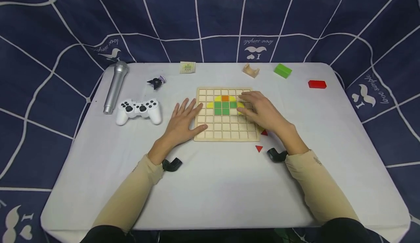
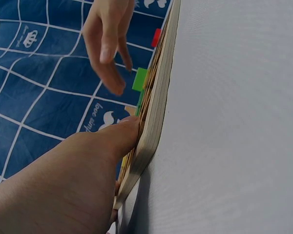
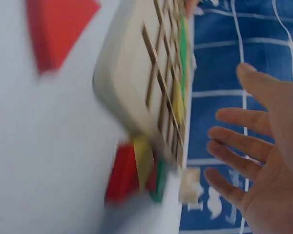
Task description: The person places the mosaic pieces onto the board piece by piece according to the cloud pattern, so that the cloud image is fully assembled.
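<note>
The left hand (image 1: 183, 120) lies flat with its grip spread, fingers straight, on the white worktop (image 1: 213, 177); its thumb presses against the left edge of the square wooden grid board (image 1: 226, 126), as the left wrist view shows. The right hand (image 1: 262, 111) hovers over the right part of that board with its grip relaxed and fingers loosely spread, holding nothing; the right wrist view shows the open palm just beside the board's face.

The board sits at the middle of the worktop, between the two hands. In its upper rows lie coloured tiles: an orange tile (image 1: 225, 98) on top, yellow pieces (image 1: 210, 105) at the sides and green squares (image 1: 221, 108) below.

Just right of the board's lower corner lie two small red triangles (image 1: 259, 148), one partly under the right wrist. Further left rest a white game controller (image 1: 139, 110) and a silver microphone (image 1: 115, 86). Along the far edge stand a small pattern card (image 1: 187, 67), a wooden arch block (image 1: 251, 70), a green block (image 1: 283, 70) and a red block (image 1: 317, 84).
</note>
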{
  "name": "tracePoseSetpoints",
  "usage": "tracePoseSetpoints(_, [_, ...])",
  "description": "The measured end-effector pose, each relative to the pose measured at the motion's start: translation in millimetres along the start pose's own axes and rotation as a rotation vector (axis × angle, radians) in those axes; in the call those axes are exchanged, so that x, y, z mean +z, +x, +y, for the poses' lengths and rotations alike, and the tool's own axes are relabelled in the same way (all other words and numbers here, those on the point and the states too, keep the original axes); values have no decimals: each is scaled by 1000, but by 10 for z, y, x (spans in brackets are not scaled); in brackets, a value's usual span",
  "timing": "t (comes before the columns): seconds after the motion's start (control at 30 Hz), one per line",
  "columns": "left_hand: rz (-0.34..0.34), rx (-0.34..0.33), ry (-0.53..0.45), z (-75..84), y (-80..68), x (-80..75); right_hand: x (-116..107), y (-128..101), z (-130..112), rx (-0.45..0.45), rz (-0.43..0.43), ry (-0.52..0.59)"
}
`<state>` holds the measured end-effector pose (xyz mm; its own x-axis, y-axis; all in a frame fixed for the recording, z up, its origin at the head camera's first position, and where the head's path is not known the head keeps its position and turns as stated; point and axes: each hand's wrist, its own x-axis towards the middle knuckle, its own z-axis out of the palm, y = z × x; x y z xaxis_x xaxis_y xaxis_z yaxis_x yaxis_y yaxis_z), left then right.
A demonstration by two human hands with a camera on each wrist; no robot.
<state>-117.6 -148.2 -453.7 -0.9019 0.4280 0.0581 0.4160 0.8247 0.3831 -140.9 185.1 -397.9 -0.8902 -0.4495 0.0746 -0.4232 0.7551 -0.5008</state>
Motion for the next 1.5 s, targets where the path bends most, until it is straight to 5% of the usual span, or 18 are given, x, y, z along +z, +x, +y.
tracePoseSetpoints(0.33, [-3,-5,-4,-10,-11,-20,-135,-396,358,154,55,47])
tracePoseSetpoints(0.73, [4,-6,-8,-30,-20,19,-38,-352,398,166,77,-1])
tracePoseSetpoints(0.97, [-7,-6,2,-21,-4,18,-64,-303,411,133,59,-132])
tracePoseSetpoints(1.17, [-14,-5,8,-17,-3,4,-87,-196,347,86,84,-100])
tracePoseSetpoints(1.5, [-9,-6,-2,-10,-1,4,77,199,-5,-83,10,-33])
